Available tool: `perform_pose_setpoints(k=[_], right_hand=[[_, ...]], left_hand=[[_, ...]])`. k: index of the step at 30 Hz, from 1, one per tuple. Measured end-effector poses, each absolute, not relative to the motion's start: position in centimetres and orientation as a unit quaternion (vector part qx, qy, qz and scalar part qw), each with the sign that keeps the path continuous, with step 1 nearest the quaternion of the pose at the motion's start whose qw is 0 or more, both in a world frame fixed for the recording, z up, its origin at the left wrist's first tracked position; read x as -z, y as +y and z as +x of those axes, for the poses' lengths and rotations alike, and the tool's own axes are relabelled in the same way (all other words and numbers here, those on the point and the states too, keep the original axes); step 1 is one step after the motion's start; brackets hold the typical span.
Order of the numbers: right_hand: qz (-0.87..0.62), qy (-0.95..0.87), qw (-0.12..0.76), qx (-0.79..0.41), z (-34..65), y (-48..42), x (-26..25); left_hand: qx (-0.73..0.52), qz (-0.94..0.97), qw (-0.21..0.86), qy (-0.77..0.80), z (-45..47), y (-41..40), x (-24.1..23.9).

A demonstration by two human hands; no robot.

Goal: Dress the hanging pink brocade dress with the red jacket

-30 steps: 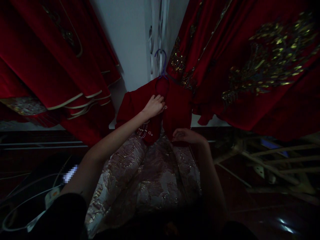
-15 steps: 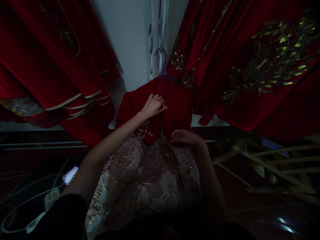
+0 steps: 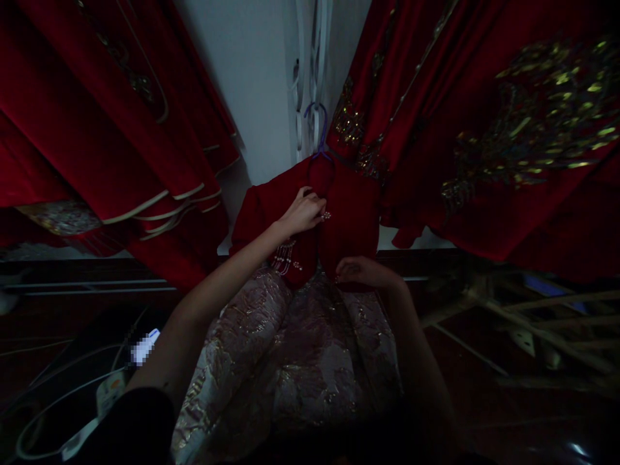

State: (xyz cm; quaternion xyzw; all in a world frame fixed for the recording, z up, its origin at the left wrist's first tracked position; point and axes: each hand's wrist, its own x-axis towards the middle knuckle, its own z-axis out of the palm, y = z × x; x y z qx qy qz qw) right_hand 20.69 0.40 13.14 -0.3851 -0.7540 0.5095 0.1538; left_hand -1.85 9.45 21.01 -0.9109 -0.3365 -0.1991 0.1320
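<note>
A short red jacket (image 3: 351,226) hangs on a purple hanger (image 3: 323,129), over a pale, shiny brocade skirt (image 3: 310,368). My left hand (image 3: 306,212) is closed at the jacket's front edge, its fingertips pinching the cloth beside a pearl flower button (image 3: 327,216). Below that wrist, a beaded tassel ornament (image 3: 282,257) and a second pearl flower button (image 3: 297,265) sit on the jacket. My right hand (image 3: 365,271) rests low on the other front panel, near the hem, with curled fingers. Whatever lies in those fingertips is too dark and small to make out.
Red garments with pale trim (image 3: 140,161) hang at the left. At the right hangs a red garment with gold sequins (image 3: 547,110). A white wall (image 3: 242,84) stands behind. A wooden frame (image 3: 523,316) is at lower right, a white cable (image 3: 53,394) at lower left.
The whole view has shifted slightly, so everything appears a little lower and to the right. Both hands keep nearly the same places on the jacket.
</note>
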Motion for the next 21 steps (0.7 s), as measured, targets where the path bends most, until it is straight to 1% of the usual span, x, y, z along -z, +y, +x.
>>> perform_pose_setpoints(k=[6,21], right_hand=[[-0.395,-0.742,0.251,-0.48,20.43,1.03,-12.6],[-0.409,-0.736,0.265,-0.47,20.56,0.84,-12.68]], left_hand=[[0.181,-0.909,0.175,-0.332,-1.46,10.06,-21.17],[0.199,-0.907,0.157,-0.335,-1.08,9.6,-21.23]])
